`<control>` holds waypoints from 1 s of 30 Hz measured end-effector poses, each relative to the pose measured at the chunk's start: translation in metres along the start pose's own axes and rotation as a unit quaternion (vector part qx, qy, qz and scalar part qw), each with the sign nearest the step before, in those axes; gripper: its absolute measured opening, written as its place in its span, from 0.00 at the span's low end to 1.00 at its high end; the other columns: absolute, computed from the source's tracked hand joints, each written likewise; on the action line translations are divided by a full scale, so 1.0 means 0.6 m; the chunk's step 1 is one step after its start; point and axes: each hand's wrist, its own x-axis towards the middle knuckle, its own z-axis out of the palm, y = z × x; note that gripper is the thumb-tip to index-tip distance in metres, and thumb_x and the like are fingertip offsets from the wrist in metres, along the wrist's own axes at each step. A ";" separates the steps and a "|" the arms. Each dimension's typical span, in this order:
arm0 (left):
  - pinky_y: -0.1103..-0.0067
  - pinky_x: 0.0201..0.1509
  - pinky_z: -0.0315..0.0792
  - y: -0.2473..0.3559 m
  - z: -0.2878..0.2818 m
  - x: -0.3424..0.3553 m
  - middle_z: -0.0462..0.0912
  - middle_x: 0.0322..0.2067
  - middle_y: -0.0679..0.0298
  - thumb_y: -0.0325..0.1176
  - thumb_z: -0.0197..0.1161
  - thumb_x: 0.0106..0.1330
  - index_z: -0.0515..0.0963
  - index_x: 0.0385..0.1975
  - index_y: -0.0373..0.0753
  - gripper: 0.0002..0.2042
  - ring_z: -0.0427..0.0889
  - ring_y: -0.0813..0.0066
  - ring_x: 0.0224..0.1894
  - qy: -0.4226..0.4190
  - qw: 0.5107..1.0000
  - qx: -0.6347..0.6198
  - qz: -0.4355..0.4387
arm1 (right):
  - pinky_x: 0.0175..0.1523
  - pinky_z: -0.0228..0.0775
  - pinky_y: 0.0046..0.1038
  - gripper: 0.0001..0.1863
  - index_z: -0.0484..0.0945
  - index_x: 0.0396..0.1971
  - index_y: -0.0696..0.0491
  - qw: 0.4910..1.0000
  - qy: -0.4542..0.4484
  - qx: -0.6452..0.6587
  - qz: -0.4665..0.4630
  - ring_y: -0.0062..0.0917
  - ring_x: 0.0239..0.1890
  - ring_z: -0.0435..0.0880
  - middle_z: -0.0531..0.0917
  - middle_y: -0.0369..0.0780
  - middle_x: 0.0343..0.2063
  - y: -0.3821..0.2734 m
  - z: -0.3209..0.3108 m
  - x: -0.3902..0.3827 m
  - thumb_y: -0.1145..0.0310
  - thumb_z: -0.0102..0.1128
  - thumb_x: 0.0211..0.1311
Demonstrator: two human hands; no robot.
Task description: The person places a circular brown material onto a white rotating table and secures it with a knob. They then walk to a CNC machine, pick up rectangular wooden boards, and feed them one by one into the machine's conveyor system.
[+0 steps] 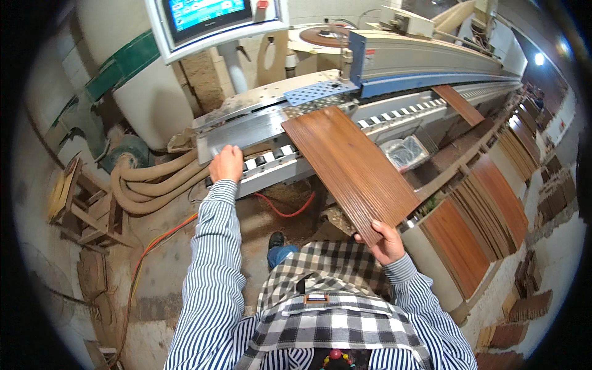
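A long brown wooden board [351, 169] with a grooved, wood-grain face slants from near my body up to the machine. My right hand [387, 242] grips its near corner, thumb on top and fingers underneath. The board's far end rests over the machine's bed, beside the strip of black and white rollers [269, 158]. At the left end of the machine, my left hand [227, 164] is closed at the edge of the bare metal plate [250, 131]. Its fingertips are partly hidden, and I cannot make out what they hold, if anything.
A second brown board [458, 105] lies across the machine farther along. Stacks of boards [459, 246] stand at the right. A control screen [206, 12] rises at the back left. Thick hoses [154, 179] and an orange cable [160, 239] run along the left floor, near a wooden stool [92, 206].
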 end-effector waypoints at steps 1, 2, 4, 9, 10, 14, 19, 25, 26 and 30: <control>0.60 0.39 0.70 0.002 0.003 0.001 0.79 0.28 0.46 0.45 0.45 0.63 0.76 0.29 0.37 0.18 0.78 0.47 0.33 0.002 1.000 0.001 0.000 | 0.45 0.76 0.37 0.17 0.65 0.47 0.62 1.000 -0.007 -0.020 0.010 0.33 0.41 0.78 0.76 0.46 0.42 0.014 0.011 0.024 0.71 0.50 0.60; 0.59 0.39 0.70 0.004 0.001 0.003 0.79 0.28 0.45 0.45 0.45 0.63 0.76 0.29 0.37 0.18 0.78 0.47 0.33 0.000 1.000 -0.002 0.003 | 0.46 0.75 0.36 0.18 0.65 0.47 0.62 0.999 -0.016 -0.039 0.017 0.33 0.42 0.78 0.75 0.46 0.42 0.028 0.027 0.046 0.69 0.51 0.60; 0.60 0.39 0.70 0.007 -0.009 0.000 0.79 0.28 0.45 0.44 0.45 0.63 0.76 0.29 0.36 0.17 0.78 0.47 0.33 -0.005 1.000 -0.009 -0.008 | 0.46 0.76 0.37 0.20 0.64 0.50 0.61 0.999 -0.022 -0.010 0.022 0.33 0.41 0.79 0.75 0.46 0.44 0.043 0.079 0.077 0.71 0.54 0.59; 0.60 0.38 0.69 0.005 -0.011 -0.004 0.78 0.26 0.46 0.44 0.46 0.63 0.75 0.27 0.36 0.17 0.78 0.47 0.33 0.007 1.000 -0.013 -0.005 | 0.51 0.72 0.31 0.32 0.59 0.56 0.59 0.968 -0.178 -0.085 0.152 0.33 0.46 0.76 0.71 0.47 0.49 0.054 0.124 0.135 0.71 0.62 0.52; 0.60 0.38 0.69 0.006 -0.011 -0.006 0.78 0.26 0.46 0.44 0.46 0.63 0.75 0.26 0.36 0.17 0.78 0.47 0.32 0.009 1.000 -0.015 -0.002 | 0.50 0.72 0.31 0.33 0.59 0.55 0.59 0.965 -0.190 -0.092 0.154 0.33 0.46 0.76 0.71 0.47 0.49 0.059 0.124 0.143 0.71 0.63 0.51; 0.60 0.38 0.69 0.009 -0.008 -0.004 0.78 0.25 0.46 0.43 0.46 0.63 0.74 0.25 0.36 0.17 0.77 0.47 0.32 0.013 1.000 -0.020 0.003 | 0.48 0.73 0.32 0.30 0.63 0.52 0.61 0.963 -0.204 -0.119 0.129 0.32 0.44 0.76 0.72 0.47 0.46 0.079 0.119 0.166 0.72 0.64 0.49; 0.60 0.38 0.69 0.007 -0.005 -0.004 0.78 0.26 0.47 0.43 0.46 0.62 0.74 0.26 0.36 0.17 0.77 0.47 0.32 0.010 1.000 -0.013 -0.002 | 0.42 0.75 0.29 0.18 0.71 0.43 0.62 0.962 -0.180 -0.200 0.051 0.28 0.38 0.79 0.78 0.43 0.38 0.087 0.117 0.155 0.72 0.61 0.53; 0.60 0.38 0.69 0.008 -0.005 -0.001 0.79 0.27 0.47 0.44 0.46 0.62 0.75 0.26 0.37 0.16 0.78 0.47 0.32 0.005 1.000 -0.010 -0.001 | 0.39 0.75 0.26 0.15 0.72 0.41 0.62 0.966 -0.144 -0.216 -0.004 0.24 0.35 0.79 0.79 0.42 0.35 0.104 0.115 0.148 0.70 0.59 0.56; 0.60 0.38 0.69 0.009 -0.003 -0.001 0.79 0.27 0.48 0.44 0.46 0.62 0.75 0.26 0.37 0.16 0.78 0.48 0.33 0.006 1.000 -0.012 -0.001 | 0.39 0.75 0.26 0.15 0.72 0.41 0.62 0.966 -0.140 -0.217 -0.006 0.24 0.35 0.79 0.79 0.42 0.35 0.106 0.113 0.148 0.70 0.59 0.56; 0.60 0.38 0.70 0.006 -0.005 -0.003 0.79 0.27 0.48 0.44 0.46 0.62 0.75 0.27 0.38 0.16 0.78 0.48 0.33 0.009 1.000 -0.005 -0.003 | 0.38 0.75 0.25 0.15 0.72 0.41 0.62 0.968 -0.128 -0.216 -0.021 0.23 0.35 0.78 0.79 0.41 0.35 0.107 0.116 0.143 0.69 0.58 0.57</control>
